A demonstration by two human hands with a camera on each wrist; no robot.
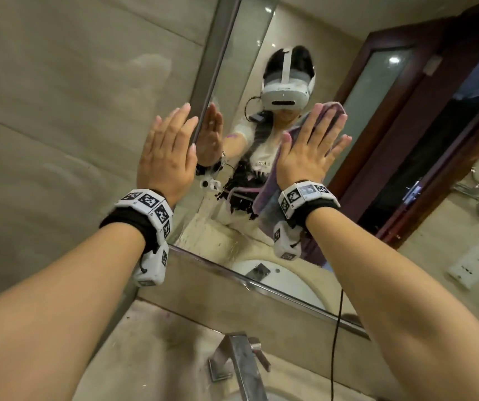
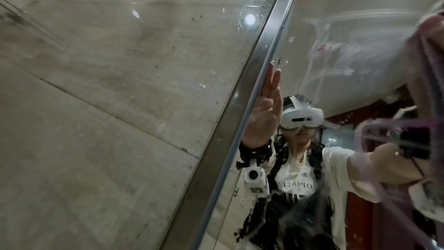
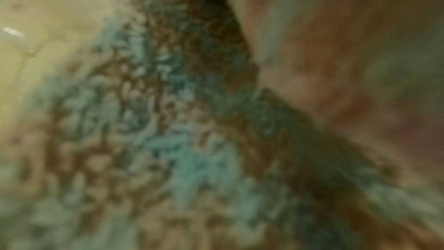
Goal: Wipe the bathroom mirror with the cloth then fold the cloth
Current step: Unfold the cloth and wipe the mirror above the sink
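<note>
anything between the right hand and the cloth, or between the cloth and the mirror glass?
Nothing visible. The right hand lies flat with straight fingers directly on the purple cloth, pressing it against the mirror. The cloth's lower part hangs below the wrist. The left hand rests flat by the mirror's frame edge, clear of the cloth.

Right hand flat, fingers spread and straight, pressing purple cloth against mirror; cloth hangs down below wrist. Left hand flat, fingers straight, on tiled wall just beside mirror's metal frame. Both wrists wear marker bands with small cameras. Mirror reflects person in white headset, dark wooden door, sink basin. Metal faucet below, near bottom edge. Black cable hangs beside right forearm. White wall socket far right.
</note>
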